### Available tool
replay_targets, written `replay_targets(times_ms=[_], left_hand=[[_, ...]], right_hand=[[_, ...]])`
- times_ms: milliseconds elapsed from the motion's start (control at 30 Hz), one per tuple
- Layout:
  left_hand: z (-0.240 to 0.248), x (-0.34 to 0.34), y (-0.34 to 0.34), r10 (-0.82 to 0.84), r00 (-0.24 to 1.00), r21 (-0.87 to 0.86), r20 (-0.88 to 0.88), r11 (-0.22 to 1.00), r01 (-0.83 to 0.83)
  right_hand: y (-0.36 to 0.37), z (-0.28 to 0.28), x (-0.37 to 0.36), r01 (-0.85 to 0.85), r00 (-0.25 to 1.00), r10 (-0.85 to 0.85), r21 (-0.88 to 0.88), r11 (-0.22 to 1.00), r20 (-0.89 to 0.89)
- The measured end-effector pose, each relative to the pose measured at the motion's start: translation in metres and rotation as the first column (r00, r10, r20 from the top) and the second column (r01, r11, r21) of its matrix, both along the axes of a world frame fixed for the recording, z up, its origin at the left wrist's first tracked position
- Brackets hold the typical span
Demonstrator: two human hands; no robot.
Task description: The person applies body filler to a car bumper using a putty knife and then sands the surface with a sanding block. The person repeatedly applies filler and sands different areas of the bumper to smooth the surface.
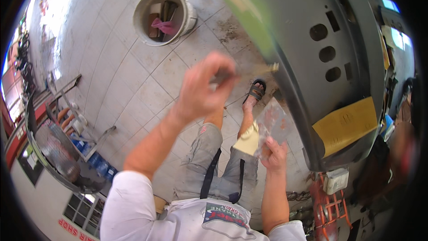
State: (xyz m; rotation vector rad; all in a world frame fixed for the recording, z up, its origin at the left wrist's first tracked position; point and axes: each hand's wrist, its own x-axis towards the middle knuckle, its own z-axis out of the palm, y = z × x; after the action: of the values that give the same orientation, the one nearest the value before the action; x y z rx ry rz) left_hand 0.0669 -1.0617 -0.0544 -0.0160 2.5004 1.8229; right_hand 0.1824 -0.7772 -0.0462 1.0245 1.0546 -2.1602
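Note:
My left hand is raised in front of me, blurred by motion, its fingers curled round a thin putty spreader. The spreader is smeared too, with a tan tip close to the edge of a large dark grey bumper-like panel. Lower down, my right hand pinches the near edge of a thin greyish sheet with reddish smears. Cream-coloured paste shows at the left side of this sheet. The panel has a green stretch, several dark openings and a yellow paper on its lower part.
A white bucket with blocks and a pink cloth stands on the tiled floor. To the left are a curved part, a metal frame and blue bottles. An orange-red wheeled frame stands below the panel at right.

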Motion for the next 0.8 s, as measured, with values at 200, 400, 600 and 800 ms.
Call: replay_targets(times_ms=[200, 400, 600, 800], left_hand=[[0.029, 0.1, 0.051, -0.099, 0.995, -0.02, -0.01, 0.995, 0.098], [0.044, 0.091, 0.026, -0.508, 0.854, -0.203, 0.108, 0.83, 0.519], [0.088, 0.039, 0.026, -0.449, 0.891, -0.386, -0.07, 0.836, 0.391], [0.135, 0.054, 0.203, -0.53, 0.774, -0.338, -0.347, 0.84, 0.424]], right_hand=[[0.0, 0.004, -0.02, 0.124, 0.987, -0.112, -0.105, 0.987, 0.119], [0.034, 0.032, -0.035, -0.034, 0.993, 0.042, 0.071, 0.997, -0.11], [0.079, 0.114, -0.037, -0.457, 0.881, 0.444, -0.047, 0.888, -0.166], [0.143, 0.145, -0.009, -0.034, 0.565, 0.599, 0.71, 0.704, -0.568]])
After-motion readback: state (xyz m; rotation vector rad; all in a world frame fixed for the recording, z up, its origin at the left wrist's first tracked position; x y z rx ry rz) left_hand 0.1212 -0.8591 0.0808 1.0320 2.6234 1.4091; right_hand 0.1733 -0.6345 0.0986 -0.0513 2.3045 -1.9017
